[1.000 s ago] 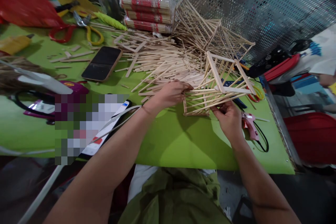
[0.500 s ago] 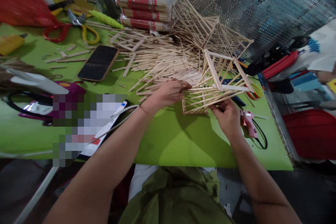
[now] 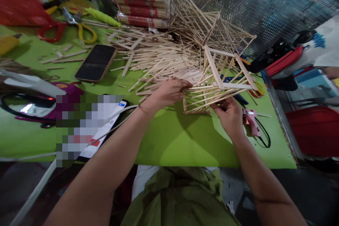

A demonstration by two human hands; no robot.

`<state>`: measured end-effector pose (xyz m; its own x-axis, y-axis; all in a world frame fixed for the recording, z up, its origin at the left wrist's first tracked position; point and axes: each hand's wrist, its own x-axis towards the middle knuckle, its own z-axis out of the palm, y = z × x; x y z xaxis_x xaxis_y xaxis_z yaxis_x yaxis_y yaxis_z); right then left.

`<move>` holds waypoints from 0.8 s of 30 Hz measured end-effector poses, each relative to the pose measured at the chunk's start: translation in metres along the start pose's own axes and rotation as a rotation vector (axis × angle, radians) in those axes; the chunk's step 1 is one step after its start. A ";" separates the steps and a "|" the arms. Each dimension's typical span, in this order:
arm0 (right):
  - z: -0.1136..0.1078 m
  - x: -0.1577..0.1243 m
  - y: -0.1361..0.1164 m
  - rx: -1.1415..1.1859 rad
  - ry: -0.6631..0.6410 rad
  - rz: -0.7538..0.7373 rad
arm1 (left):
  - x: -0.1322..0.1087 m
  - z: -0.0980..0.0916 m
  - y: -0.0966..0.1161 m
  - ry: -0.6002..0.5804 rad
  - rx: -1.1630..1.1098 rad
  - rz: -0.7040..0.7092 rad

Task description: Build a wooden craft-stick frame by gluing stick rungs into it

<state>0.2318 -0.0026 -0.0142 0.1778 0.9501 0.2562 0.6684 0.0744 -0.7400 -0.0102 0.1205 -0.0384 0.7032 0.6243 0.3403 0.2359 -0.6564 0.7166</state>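
A frame of thin wooden sticks (image 3: 214, 67), with flat craft sticks forming square ends, lies tilted on the green table (image 3: 174, 141). My left hand (image 3: 173, 90) is closed at its left end, the fingertips on the sticks near the upper left corner. From below and to the right, my right hand (image 3: 227, 113) pinches the lower sticks between thumb and fingers. Parts of both grips are hidden behind the sticks and knuckles. Just right of my right hand rests a pink glue gun (image 3: 251, 122).
Behind the frame are loose sticks (image 3: 164, 56), a larger stick structure (image 3: 212, 24) and wrapped stick packs (image 3: 143, 7). At left lie a dark phone (image 3: 96, 63), a lit phone (image 3: 106, 127) with a cable across it, and red-and-yellow-handled pliers (image 3: 71, 24). Blue-handled pliers (image 3: 239, 99) sit behind my right hand.
The view has shifted slightly. Both hands keep nearly the same hold on the stick frame, which stays in about the same place.
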 end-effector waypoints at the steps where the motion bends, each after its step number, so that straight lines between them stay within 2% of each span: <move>1: 0.000 0.000 0.001 -0.005 0.000 0.000 | 0.000 0.000 0.000 -0.006 0.009 -0.001; 17: 0.000 0.000 0.000 0.001 -0.005 -0.017 | -0.002 0.006 -0.015 0.051 -0.009 0.029; 24: 0.000 0.002 0.003 -0.035 0.001 -0.028 | -0.001 0.005 -0.014 0.008 -0.015 0.039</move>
